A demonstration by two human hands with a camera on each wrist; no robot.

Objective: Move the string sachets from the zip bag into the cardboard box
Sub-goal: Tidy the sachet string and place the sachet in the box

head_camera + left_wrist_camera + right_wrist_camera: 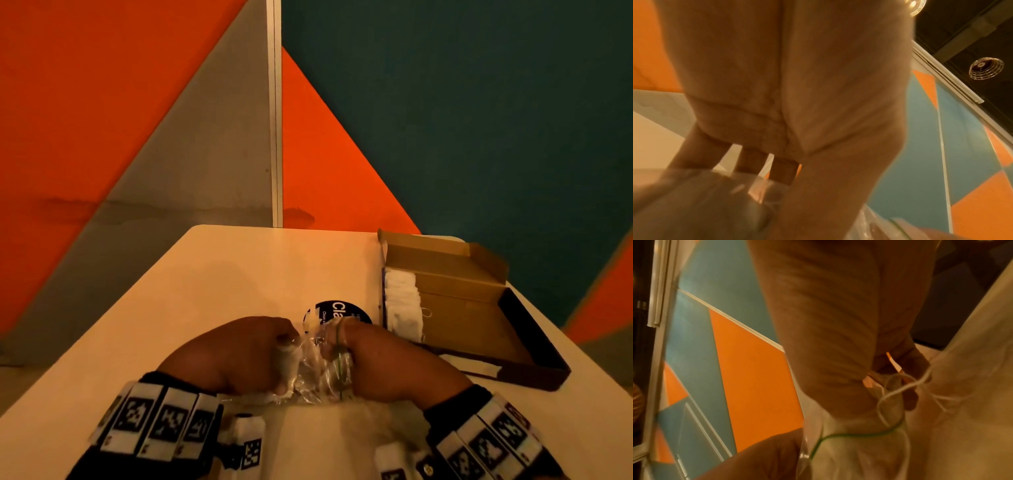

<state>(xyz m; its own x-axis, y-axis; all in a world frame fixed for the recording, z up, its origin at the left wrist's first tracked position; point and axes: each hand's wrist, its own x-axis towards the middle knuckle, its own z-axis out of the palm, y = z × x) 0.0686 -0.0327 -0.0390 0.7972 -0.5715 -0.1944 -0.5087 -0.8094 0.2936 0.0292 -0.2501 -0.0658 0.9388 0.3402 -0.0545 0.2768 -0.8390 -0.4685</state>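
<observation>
On table (239, 274), both hands grip zip bag (317, 370) (clear plastic).

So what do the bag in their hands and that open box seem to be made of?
The zip bag looks like thin clear plastic: glossy, crinkled, see-through. The cardboard box looks like matte brown card inside, with folded flaps and a dark outer face.

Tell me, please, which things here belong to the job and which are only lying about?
For the job:
zip bag, gripped by left hand and right hand
sachets already in the box
box, open

Only lying about:
round black sticker on the table
</observation>
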